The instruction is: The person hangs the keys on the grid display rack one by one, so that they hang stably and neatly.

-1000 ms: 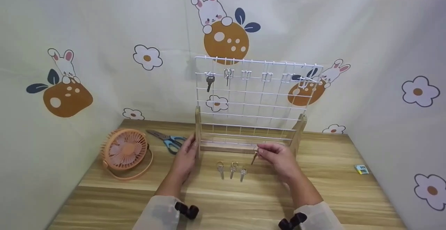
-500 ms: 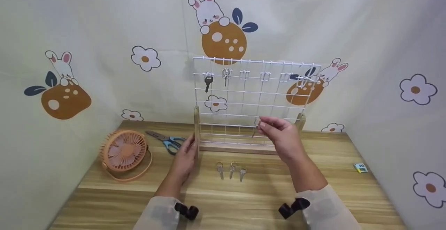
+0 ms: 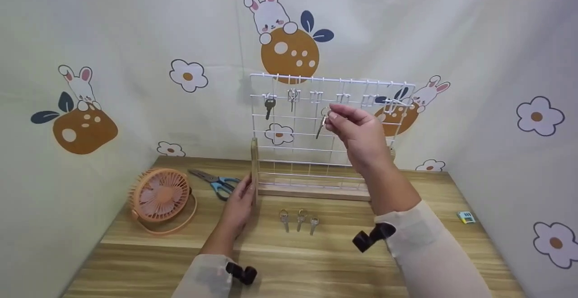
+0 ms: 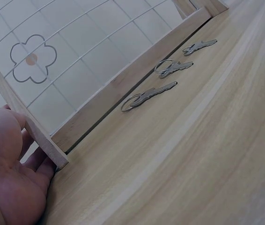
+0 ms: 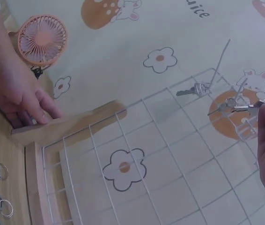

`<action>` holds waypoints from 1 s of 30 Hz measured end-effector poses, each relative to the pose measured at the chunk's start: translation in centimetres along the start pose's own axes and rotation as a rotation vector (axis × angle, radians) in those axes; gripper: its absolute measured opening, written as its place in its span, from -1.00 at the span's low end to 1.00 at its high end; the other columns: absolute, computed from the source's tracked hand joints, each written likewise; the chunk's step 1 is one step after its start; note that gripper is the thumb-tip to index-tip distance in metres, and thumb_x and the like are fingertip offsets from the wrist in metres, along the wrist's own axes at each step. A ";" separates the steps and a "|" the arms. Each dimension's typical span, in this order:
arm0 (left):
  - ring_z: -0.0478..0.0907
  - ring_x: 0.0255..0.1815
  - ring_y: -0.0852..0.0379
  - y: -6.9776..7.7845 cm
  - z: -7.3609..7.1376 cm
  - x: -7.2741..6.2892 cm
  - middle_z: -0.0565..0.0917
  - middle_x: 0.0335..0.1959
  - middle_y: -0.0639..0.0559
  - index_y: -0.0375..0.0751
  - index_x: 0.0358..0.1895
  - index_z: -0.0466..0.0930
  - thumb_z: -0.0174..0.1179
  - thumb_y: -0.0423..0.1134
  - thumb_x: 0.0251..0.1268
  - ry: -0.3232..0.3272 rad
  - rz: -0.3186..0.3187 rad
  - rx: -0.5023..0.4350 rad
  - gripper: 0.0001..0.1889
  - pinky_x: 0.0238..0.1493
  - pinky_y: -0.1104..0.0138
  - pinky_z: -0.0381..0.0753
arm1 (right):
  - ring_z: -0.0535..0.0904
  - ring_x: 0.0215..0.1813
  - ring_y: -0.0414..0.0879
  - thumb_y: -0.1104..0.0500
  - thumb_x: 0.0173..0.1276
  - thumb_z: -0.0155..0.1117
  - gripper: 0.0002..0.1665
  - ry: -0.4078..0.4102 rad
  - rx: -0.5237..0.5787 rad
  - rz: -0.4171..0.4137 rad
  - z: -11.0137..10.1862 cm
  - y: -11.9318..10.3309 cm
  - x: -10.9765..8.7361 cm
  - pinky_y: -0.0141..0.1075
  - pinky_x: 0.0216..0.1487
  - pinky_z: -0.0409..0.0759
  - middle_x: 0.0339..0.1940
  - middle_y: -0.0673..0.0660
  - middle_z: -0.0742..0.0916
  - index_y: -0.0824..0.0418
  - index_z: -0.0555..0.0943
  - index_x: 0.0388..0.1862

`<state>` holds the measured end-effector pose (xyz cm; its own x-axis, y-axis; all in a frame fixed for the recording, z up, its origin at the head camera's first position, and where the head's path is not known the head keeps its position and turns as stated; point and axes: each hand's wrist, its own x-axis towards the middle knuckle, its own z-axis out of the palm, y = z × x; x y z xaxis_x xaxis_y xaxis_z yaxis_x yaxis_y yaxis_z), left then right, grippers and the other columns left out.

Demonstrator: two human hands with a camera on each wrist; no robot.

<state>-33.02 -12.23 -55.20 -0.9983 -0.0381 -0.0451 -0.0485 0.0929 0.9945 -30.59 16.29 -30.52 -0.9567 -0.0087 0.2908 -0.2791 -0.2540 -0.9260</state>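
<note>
A white wire grid rack [image 3: 311, 146] stands upright on a wooden base, with several hooks along its upper part. Two keys hang at its upper left, a dark key [image 3: 270, 107] and a silver key [image 3: 292, 99]. My right hand [image 3: 363, 137] pinches a key [image 3: 321, 126] by its ring in front of the grid, just below the hooks. At the rack's left wooden post [image 4: 43, 140], my left hand [image 3: 239, 205] grips the lower part, its fingers wrapping behind it. Three keys with rings, among them one key [image 4: 153, 93], lie on the table before the rack.
An orange fan [image 3: 162, 195] stands on the table at the left. Scissors [image 3: 219, 184] with blue handles lie between it and the rack. A small white and blue item [image 3: 466, 217] lies near the right edge. A printed curtain [image 3: 135, 27] encloses the back and sides.
My right hand has risen from the table by the rack's base to just under the hooks, carrying the key up and slightly left. My left hand has stayed at the post.
</note>
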 end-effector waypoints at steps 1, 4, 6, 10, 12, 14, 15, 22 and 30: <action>0.12 0.77 -0.20 0.0 0.0 0.0 0.21 0.76 0.00 0.18 0.72 0.19 -0.01 0.04 0.77 0.001 -0.001 0.004 -0.41 0.74 -0.09 0.23 | 0.82 -0.06 -0.10 0.37 0.54 0.34 -0.66 0.004 0.007 0.002 0.4 -0.3 0.2 -0.29 0.18 0.81 0.01 0.21 0.78 0.42 0.69 0.23; 0.13 0.77 -0.20 0.0 0.0 0.0 0.22 0.76 0.00 0.20 0.72 0.20 0.00 0.05 0.76 0.000 -0.003 0.005 -0.42 0.73 -0.10 0.23 | 0.83 -0.02 -0.06 0.35 0.53 0.36 -0.65 0.029 0.029 0.013 1.5 -0.8 0.8 -0.28 0.21 0.80 0.05 0.22 0.78 0.40 0.69 0.24; 0.14 0.77 -0.21 0.0 0.0 0.0 0.21 0.76 -0.01 0.19 0.71 0.20 0.00 0.04 0.76 0.000 -0.003 0.004 -0.42 0.73 -0.10 0.24 | 0.83 0.01 -0.03 0.33 0.52 0.37 -0.65 0.048 0.029 0.017 2.1 -1.0 1.1 -0.27 0.22 0.79 0.08 0.24 0.77 0.36 0.71 0.23; 0.15 0.76 -0.21 -0.1 0.0 0.0 0.22 0.76 -0.01 0.20 0.71 0.21 0.00 0.05 0.76 0.005 -0.003 0.007 -0.42 0.72 -0.11 0.25 | 0.84 0.05 0.01 0.32 0.51 0.39 -0.62 0.070 0.035 0.022 2.9 -1.1 1.6 -0.26 0.23 0.79 0.13 0.30 0.77 0.36 0.70 0.26; 0.15 0.76 -0.21 -0.1 0.0 0.0 0.22 0.76 -0.01 0.21 0.71 0.21 0.00 0.06 0.76 0.006 -0.003 0.012 -0.42 0.72 -0.12 0.25 | 0.84 0.03 0.00 0.32 0.51 0.39 -0.60 0.072 0.042 0.020 3.1 -1.0 1.8 -0.26 0.23 0.79 0.11 0.28 0.77 0.38 0.69 0.28; 0.15 0.76 -0.21 0.0 0.0 0.0 0.22 0.76 -0.01 0.21 0.71 0.21 0.00 0.06 0.76 0.006 -0.004 0.018 -0.42 0.72 -0.13 0.24 | 0.84 0.00 -0.03 0.33 0.51 0.38 -0.59 0.072 0.051 0.013 3.3 -0.9 1.9 -0.26 0.22 0.79 0.06 0.24 0.79 0.41 0.67 0.29; 0.15 0.76 -0.21 0.0 0.0 0.0 0.22 0.76 -0.01 0.22 0.71 0.21 0.00 0.06 0.76 0.006 -0.005 0.019 -0.42 0.72 -0.13 0.24 | 0.83 -0.02 -0.04 0.34 0.52 0.37 -0.59 0.073 0.054 0.009 3.3 -0.8 2.0 -0.27 0.22 0.80 0.03 0.22 0.79 0.42 0.66 0.30; 0.13 0.77 -0.19 0.0 0.0 -0.1 0.23 0.76 -0.03 0.18 0.72 0.20 0.00 0.03 0.77 -0.003 0.018 0.009 -0.42 0.74 -0.10 0.22 | 0.83 0.00 -0.07 0.31 0.53 0.36 -0.53 0.079 0.032 -0.002 3.3 -0.4 2.1 -0.28 0.23 0.79 0.07 0.21 0.77 0.44 0.62 0.35; 0.10 0.78 -0.15 -0.1 0.0 0.1 0.22 0.76 -0.01 0.17 0.72 0.20 0.01 0.02 0.76 -0.001 0.012 -0.009 -0.41 0.76 -0.05 0.18 | 0.82 0.05 0.00 0.30 0.53 0.37 -0.56 0.096 0.038 -0.005 3.1 -0.4 2.1 -0.27 0.24 0.79 0.05 0.19 0.76 0.41 0.64 0.33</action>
<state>-33.15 -12.27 -55.34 -0.9988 -0.0357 -0.0329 -0.0358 0.0845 0.9958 -32.27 13.41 -28.74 -0.9592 0.0850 0.2697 -0.2828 -0.2906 -0.9141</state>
